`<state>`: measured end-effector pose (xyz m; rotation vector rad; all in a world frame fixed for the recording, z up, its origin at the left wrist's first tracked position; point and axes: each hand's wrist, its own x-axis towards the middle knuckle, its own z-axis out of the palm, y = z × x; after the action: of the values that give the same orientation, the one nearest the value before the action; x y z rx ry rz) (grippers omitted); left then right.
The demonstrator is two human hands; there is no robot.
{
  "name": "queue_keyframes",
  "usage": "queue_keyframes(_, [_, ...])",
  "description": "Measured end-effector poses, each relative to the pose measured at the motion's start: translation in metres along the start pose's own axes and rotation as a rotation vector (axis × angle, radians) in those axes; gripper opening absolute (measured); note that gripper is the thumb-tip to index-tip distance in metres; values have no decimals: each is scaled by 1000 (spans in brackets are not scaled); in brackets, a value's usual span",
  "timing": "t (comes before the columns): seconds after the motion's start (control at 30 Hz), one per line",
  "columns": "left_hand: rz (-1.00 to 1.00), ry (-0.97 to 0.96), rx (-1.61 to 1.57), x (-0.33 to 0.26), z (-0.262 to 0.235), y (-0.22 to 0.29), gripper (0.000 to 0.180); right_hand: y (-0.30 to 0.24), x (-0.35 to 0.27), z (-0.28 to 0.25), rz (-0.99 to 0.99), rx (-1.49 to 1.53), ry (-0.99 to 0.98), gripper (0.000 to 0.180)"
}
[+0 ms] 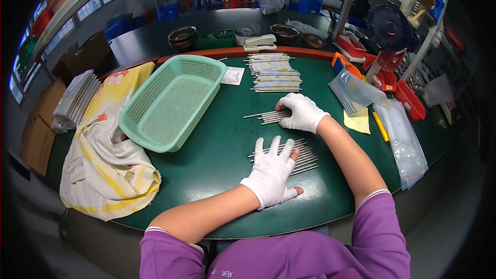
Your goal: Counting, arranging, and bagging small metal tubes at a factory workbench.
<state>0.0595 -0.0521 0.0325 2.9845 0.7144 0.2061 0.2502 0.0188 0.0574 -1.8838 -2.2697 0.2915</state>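
My left hand (pixel 273 170), in a white glove with bare fingertips, lies flat with spread fingers on a row of thin metal rods (pixel 308 161) on the green table. Farther off, my right hand (pixel 304 112), gloved the same way, has its fingers closed over a small bunch of metal rods (pixel 266 118). The rods' left ends stick out past its thumb; their other ends are hidden under the palm. Beyond both hands lies a larger stack of rods (pixel 276 75), side by side, with yellowish and white strips showing between them.
At the left stand a pale green plastic basket (pixel 199 108) and a yellow and white cloth (pixel 116 170). A clear bag of rods (pixel 343 93), plastic sleeves (pixel 400 134), red bins (pixel 411 101) and a dark fan (pixel 390 28) are on the right. A stapler (pixel 260 43) sits at the back.
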Motion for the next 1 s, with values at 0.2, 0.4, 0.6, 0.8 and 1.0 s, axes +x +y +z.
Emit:
queue_keyframes(0.2, [-78, 416, -288, 14, 5, -13, 59, 53, -30, 36, -61, 540, 351, 44])
queue_keyframes(0.4, [-281, 541, -187, 23, 35, -75, 50, 47, -20, 36, -33, 1353, 285, 80])
queue_keyframes(0.6, [-154, 498, -335, 25, 41, -76, 52, 47, -21, 32, -90, 1794, 198, 85])
queue_keyframes(0.8, [-78, 479, -306, 25, 36, -72, 56, 60, -38, -12, 332, 1028, -32, 41])
queue_keyframes(1.0, [-29, 472, -381, 24, 33, -73, 58, 33, -54, -34, 309, 347, -281, 48])
